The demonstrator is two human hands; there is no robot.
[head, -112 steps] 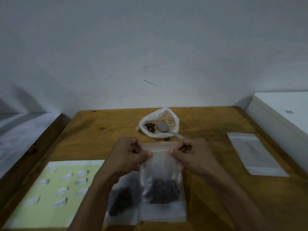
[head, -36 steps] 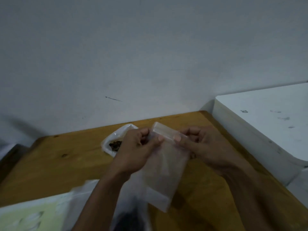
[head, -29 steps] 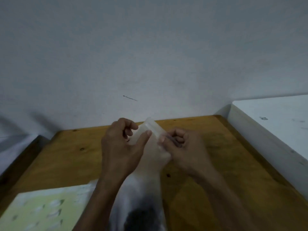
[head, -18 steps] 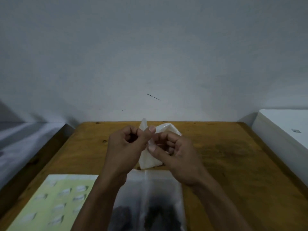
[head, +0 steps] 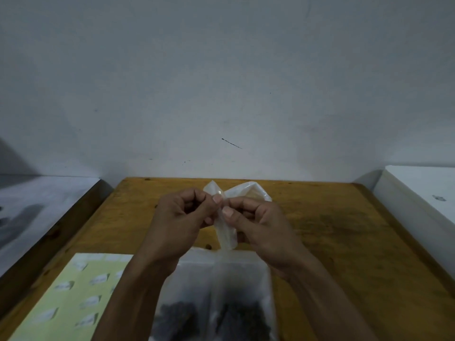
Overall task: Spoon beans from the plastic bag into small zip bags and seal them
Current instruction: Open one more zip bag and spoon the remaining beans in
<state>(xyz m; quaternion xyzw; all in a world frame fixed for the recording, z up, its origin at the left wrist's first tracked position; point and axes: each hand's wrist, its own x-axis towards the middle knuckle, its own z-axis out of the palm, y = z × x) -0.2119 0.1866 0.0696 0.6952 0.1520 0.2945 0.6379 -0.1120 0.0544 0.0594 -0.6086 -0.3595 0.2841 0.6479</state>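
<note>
Both hands hold an empty small zip bag (head: 225, 231) upright above the wooden table (head: 344, 242). My left hand (head: 183, 217) pinches its top edge from the left, and my right hand (head: 258, 222) pinches it from the right, thumbs close together. Behind the hands, the plastic bag (head: 248, 191) of beans shows only its upper rim; the spoon is hidden. Two filled zip bags (head: 214, 299) with dark beans lie flat side by side at the near edge, between my forearms.
A pale green sheet with several white labels (head: 71, 296) lies at the near left. A white box (head: 423, 205) stands along the table's right side. A grey surface (head: 37, 210) borders the left. The wall is right behind the table.
The filled bag from earlier now lies on the table beside another. My hands took up an empty zip bag, brought it in front of the bean bag and closed in on its top.
</note>
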